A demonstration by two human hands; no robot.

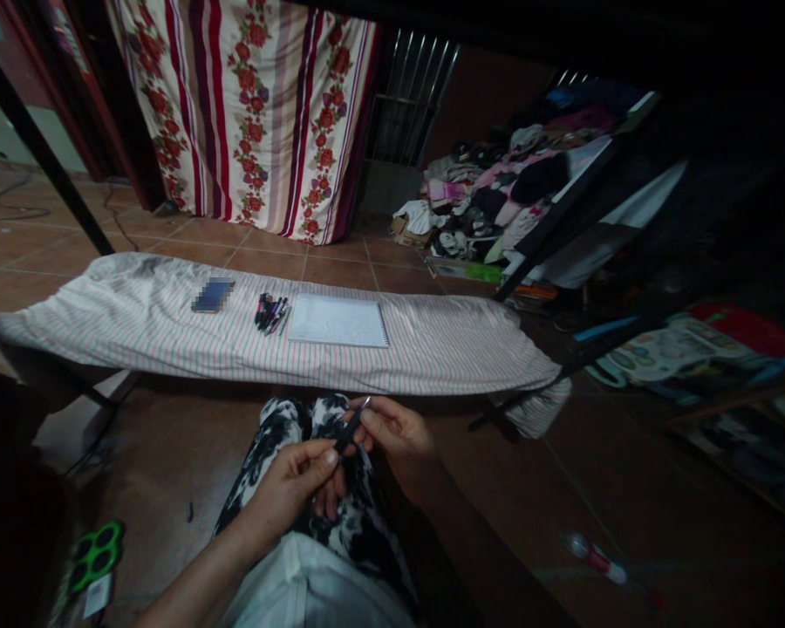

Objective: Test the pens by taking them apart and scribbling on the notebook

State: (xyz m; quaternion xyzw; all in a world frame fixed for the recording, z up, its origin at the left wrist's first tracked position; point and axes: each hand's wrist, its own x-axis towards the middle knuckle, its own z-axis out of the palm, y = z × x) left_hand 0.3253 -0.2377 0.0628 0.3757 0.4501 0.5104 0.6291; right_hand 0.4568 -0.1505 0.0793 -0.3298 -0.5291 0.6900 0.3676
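Observation:
A dark pen point(350, 429) with a shiny tip slants between my two hands above my lap. My left hand point(301, 480) pinches its lower end between thumb and fingers. Closed around the upper end near the shiny tip is my right hand point(396, 432). Just beyond them, on a striped cloth point(432, 349), lies a spiral notebook point(338, 321) with its page facing up. Several pens point(271, 314) form a small pile to the left of the notebook. Farther left sits a blurred-out blue phone-like rectangle point(213, 295).
The cloth covers a long low surface between dark metal poles. A floral striped curtain point(255, 113) hangs behind it. Clothes and shoes point(497, 192) are heaped at the back right. On the tiled floor lie a green object with round holes point(96, 556) and a bottle point(595, 558).

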